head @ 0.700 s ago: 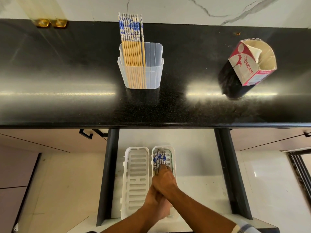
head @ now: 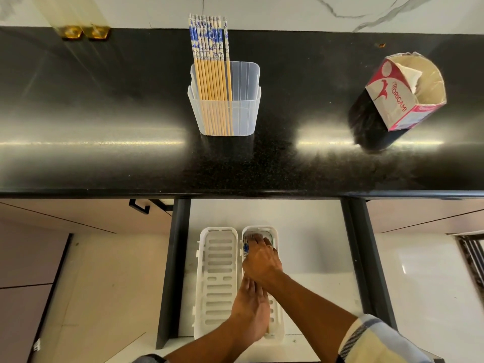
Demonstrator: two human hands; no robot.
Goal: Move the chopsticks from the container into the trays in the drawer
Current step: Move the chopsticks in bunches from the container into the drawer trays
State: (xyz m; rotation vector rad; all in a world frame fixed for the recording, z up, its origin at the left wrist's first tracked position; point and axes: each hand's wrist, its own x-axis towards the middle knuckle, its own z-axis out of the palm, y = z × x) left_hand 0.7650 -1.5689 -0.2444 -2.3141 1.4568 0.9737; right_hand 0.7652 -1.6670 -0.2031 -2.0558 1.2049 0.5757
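Note:
A clear plastic container (head: 243, 111) stands on the black counter with several blue-and-white-topped chopsticks (head: 210, 64) upright in its left side. In the open drawer (head: 309, 247) below lie two white slotted trays side by side. The left tray (head: 218, 273) has nothing in it. The right tray (head: 273, 233) holds a bundle of chopsticks (head: 245, 248), mostly hidden under my hands. My right hand (head: 262, 260) lies flat on the far part of the bundle, fingers stretched forward. My left hand (head: 251, 313) lies over the near part.
An opened Origami carton (head: 403, 93) sits on the counter at the right. Two gold-coloured feet (head: 83, 32) stand at the back left. The drawer's dark side rails (head: 172, 271) flank the trays. Cabinet fronts and pale floor lie on either side.
My right hand has slid forward along the right tray and now covers most of the chopstick tops. My left hand has stayed over the near end.

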